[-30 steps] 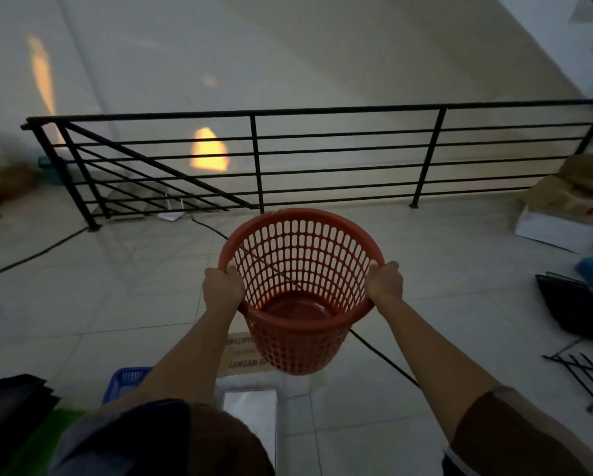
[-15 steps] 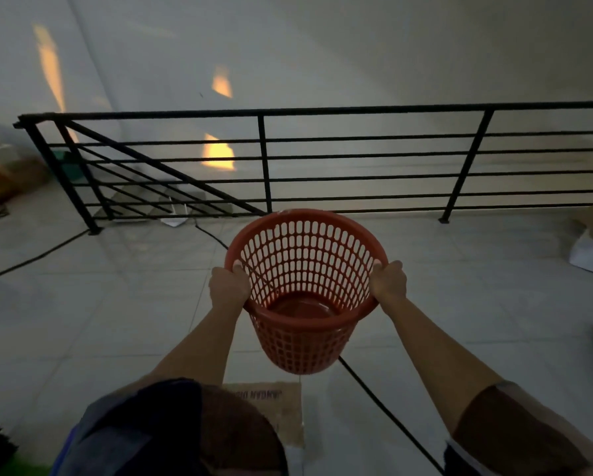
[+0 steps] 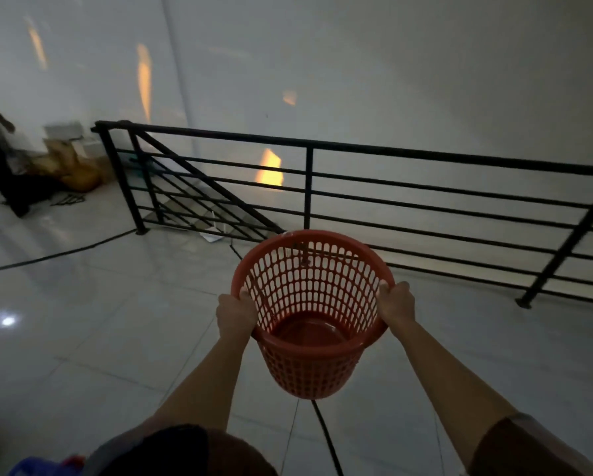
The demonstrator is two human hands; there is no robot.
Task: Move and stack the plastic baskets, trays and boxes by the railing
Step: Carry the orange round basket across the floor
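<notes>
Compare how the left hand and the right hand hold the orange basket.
The left hand grips the orange basket at its left rim, lower in the picture; the right hand grips the right rim, slightly higher. Both curl over the rim, holding the basket clear of the floor.

An upper-floor landing inside a building is shown, dimly lit: a glossy tiled floor (image 3: 82, 338) is bounded by a black metal railing (image 3: 425, 156) that slopes down at its left end (a stairwell is implied there). Plain white walls (image 3: 357, 63) are seen beyond, and cardboard boxes (image 3: 72, 166) are heaped in the far corner
</notes>
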